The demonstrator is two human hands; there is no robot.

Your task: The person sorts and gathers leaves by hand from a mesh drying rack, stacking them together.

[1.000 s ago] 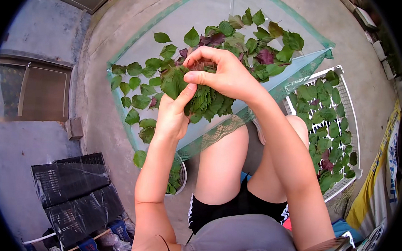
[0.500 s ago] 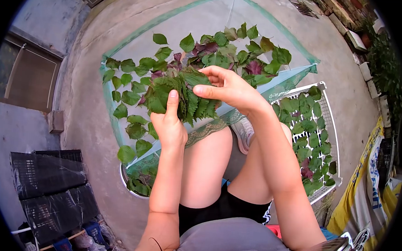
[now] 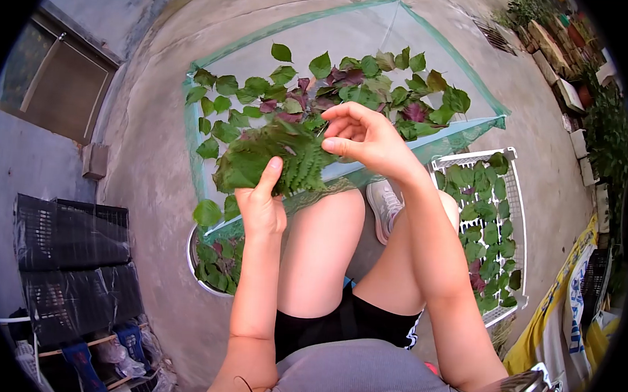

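Observation:
My left hand [image 3: 262,204] grips a thick stack of perilla leaves [image 3: 277,155], green with toothed edges, its thumb pressed over the near side. Beside the stack's right edge is my right hand [image 3: 366,140]. Its fingers are loosely curled, with thumb and forefinger apart and no leaf visible between them. Behind both hands, green and purple loose leaves [image 3: 362,95] lie spread on a pale mesh net [image 3: 344,31] with a green border. The stack hides part of the net.
At right stands a white plastic crate [image 3: 512,206] with leaves laid over it. A round white-rimmed basin [image 3: 191,260] of leaves is at lower left, partly under the net. Black plastic-wrapped crates [image 3: 76,254] stand against the left wall, and yellow sacks [image 3: 560,301] lie far right.
My right hand has come away from the face of the stack to its right edge, its thumb lifting off. The stack has fanned out and tilted left. The camera view has shifted slightly.

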